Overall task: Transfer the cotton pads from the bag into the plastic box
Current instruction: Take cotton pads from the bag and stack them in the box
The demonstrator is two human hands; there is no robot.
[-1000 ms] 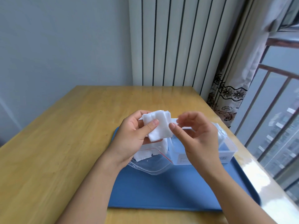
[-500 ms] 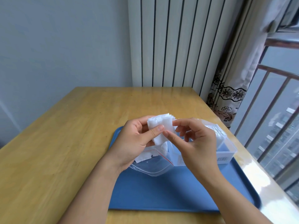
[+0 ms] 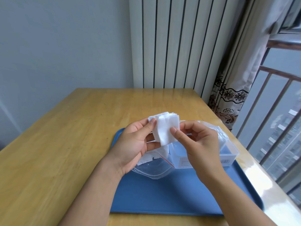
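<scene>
A stack of white cotton pads [image 3: 166, 128] is held up above the tray between both hands. My left hand [image 3: 135, 144] grips the stack's left side with thumb on top. My right hand [image 3: 195, 144] pinches the stack's right lower edge with thumb and fingers. Under my left hand lies the clear zip bag [image 3: 154, 168] with a red seal line and some white pads left inside. The clear plastic box [image 3: 228, 154] stands to the right of the bag, partly hidden by my right hand.
Bag and box rest on a blue tray [image 3: 162, 198] on a wooden table [image 3: 65, 144]. A white radiator [image 3: 171, 43] stands behind the table. A curtain [image 3: 231, 95] and a window railing are at the right.
The stack of pads has been lifted a little and fanned. My right hand has closed in from apart and now pinches the stack's right edge.
</scene>
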